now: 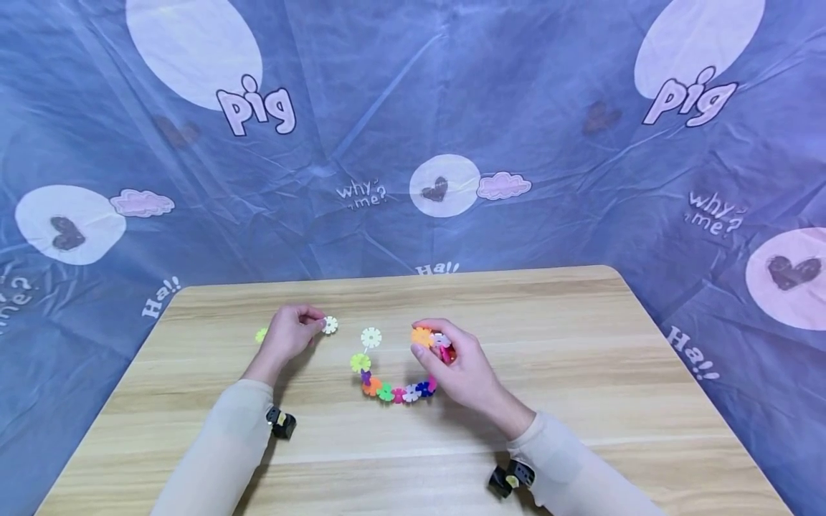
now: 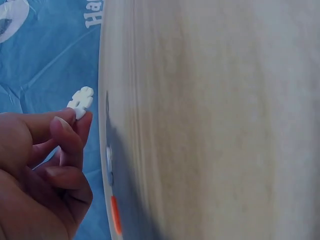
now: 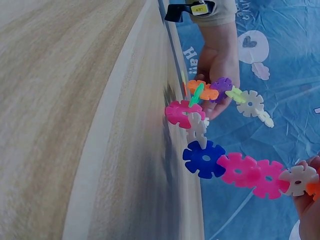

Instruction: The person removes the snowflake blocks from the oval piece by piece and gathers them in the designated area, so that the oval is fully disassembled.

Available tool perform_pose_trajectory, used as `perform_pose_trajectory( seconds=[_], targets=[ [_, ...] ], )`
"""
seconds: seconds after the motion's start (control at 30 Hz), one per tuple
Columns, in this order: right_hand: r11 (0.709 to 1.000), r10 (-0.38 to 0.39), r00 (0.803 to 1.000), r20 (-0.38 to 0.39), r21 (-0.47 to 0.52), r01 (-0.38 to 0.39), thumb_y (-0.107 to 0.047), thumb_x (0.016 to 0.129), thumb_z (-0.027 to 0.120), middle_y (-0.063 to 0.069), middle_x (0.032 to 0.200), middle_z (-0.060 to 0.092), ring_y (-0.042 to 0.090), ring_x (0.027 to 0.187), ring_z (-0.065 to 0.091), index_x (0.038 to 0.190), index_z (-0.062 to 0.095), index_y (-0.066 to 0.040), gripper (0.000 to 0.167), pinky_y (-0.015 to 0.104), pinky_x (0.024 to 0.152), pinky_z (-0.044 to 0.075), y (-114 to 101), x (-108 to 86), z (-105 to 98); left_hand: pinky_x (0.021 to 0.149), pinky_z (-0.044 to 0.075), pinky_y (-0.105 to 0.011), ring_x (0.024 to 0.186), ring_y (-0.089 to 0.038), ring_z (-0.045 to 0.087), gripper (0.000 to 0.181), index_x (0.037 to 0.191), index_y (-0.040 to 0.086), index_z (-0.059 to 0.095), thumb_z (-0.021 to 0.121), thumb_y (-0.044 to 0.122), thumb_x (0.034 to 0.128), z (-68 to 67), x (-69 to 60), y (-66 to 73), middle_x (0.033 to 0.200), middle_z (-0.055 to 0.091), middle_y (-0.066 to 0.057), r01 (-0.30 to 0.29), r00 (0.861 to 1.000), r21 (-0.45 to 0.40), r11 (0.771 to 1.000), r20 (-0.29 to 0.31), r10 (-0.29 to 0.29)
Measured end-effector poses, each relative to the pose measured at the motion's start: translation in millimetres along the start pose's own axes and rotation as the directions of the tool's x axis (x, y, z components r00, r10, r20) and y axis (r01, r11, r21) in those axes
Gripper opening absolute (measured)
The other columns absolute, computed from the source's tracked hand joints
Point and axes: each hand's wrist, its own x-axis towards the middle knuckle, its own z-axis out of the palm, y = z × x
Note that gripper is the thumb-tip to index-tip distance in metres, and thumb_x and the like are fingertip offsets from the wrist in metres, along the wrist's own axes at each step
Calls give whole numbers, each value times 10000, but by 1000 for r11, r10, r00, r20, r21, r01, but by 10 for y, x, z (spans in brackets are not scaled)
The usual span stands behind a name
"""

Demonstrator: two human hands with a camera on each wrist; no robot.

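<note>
Between its thumb and fingertips, my left hand pinches a white flower-shaped plastic disc. The left wrist view shows that disc raised at the fingertips. My right hand grips one end of a chain of interlocked discs, by an orange disc and its neighbours. From there the chain hangs in a curve through pink, a dark blue disc, white, green, orange and purple discs to a yellow-green disc. A white disc ends it, near the left hand but apart. The right palm hides part of the chain.
A loose yellow-green disc lies on the wooden table, left of the left hand. In the left wrist view, an orange piece and a white piece lie flat. A blue printed cloth hangs behind the table.
</note>
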Motion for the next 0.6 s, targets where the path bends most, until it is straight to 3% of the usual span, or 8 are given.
perform_pose_trajectory(
  seconds=[0.27, 0.6],
  targets=[
    [1000, 3, 1000, -7, 6, -3, -142, 1020, 738, -54, 702, 505, 10, 568, 434, 1341, 692, -97, 328, 226, 483, 424, 13, 1, 9, 552, 472, -234, 572, -114, 605, 115, 1076, -45, 756, 708, 38, 1012, -13, 41, -47, 859, 733, -122, 11, 1000, 65, 998, 5, -12],
    [1000, 13, 1000, -5, -2, -13, -153, 1022, 737, -36, 769, 569, 11, 580, 453, 1346, 690, -113, 330, 230, 495, 448, -15, 4, 17, 735, 520, -270, 646, -94, 630, 124, 1071, -8, 772, 747, 79, 986, -9, 116, -57, 914, 757, -104, 0, 1000, 169, 986, 13, -2]
  ],
)
